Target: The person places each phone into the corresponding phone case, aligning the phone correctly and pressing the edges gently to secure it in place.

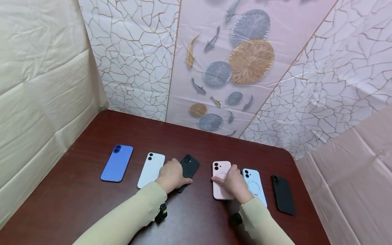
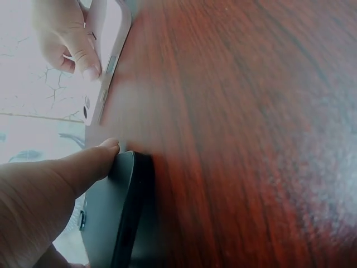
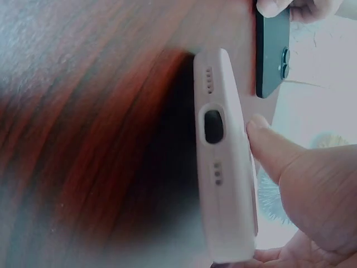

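My left hand (image 1: 172, 173) spans a black phone (image 1: 190, 165), thumb at its right edge and fingers along its left side. In the left wrist view the thumb reaches the corner of that black phone (image 2: 109, 218), and the other fingers are mostly hidden. My right hand (image 1: 236, 182) holds a pink phone (image 1: 221, 193) across its width, back side up, with the thumb at the left edge. From the right wrist, the bottom end of the pink phone (image 3: 226, 195) shows its charging port and speaker holes, with a dark shadow beside it on the table.
Left of my hands lie a blue phone (image 1: 117, 165) and a white phone (image 1: 150, 172). On the right are a light-blue phone (image 1: 255, 187) with a ring on its back and another black phone (image 1: 283, 195). The dark red wooden table (image 1: 190, 221) meets patterned cloth walls (image 1: 134, 68).
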### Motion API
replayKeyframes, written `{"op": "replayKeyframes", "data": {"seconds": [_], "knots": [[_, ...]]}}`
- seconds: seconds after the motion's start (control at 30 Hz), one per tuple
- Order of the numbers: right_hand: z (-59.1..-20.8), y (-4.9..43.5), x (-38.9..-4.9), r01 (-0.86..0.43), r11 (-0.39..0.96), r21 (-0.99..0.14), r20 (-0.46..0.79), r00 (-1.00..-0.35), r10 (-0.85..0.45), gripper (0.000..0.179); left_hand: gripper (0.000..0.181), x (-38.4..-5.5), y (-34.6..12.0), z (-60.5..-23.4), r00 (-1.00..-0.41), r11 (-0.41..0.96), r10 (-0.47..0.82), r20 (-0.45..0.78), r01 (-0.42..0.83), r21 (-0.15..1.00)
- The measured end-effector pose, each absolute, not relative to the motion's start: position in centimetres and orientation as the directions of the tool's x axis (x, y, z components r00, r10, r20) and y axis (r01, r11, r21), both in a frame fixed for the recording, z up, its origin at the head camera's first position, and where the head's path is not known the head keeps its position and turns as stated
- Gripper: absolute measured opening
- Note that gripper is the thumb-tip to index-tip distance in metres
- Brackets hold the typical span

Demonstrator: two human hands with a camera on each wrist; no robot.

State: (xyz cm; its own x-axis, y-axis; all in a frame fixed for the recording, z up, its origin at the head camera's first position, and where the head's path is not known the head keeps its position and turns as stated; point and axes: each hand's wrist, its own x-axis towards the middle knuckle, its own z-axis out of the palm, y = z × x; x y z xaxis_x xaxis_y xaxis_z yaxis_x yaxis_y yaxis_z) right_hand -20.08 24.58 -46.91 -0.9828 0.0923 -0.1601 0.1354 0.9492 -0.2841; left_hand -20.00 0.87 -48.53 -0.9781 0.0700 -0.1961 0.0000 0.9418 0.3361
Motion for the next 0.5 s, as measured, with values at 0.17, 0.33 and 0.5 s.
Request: {"op": "replayKeyframes", "data": {"seconds": [0.17, 0.33, 0.5], "knots": [[-46.60, 24.72, -20.10, 0.127, 0.948, -0.293, -0.167, -0.983, 0.080, 0.091, 0.098, -19.68, 0.52, -48.55, -0.981, 0.940, 0.082, -0.175, 0.018, 0.341], [-46.38, 24.90, -20.09, 0.127, 0.948, -0.293, -0.145, -0.986, 0.087, 0.081, 0.082, -19.65, 0.31, -48.25, -0.981, 0.933, 0.097, -0.166, 0.031, 0.359], [-46.25, 25.36, -20.01, 0.093, 0.948, -0.305, -0.087, -0.994, 0.070, 0.060, 0.066, -19.79, 0.19, -48.19, -0.978, 0.903, 0.106, -0.182, 0.018, 0.430]]}}
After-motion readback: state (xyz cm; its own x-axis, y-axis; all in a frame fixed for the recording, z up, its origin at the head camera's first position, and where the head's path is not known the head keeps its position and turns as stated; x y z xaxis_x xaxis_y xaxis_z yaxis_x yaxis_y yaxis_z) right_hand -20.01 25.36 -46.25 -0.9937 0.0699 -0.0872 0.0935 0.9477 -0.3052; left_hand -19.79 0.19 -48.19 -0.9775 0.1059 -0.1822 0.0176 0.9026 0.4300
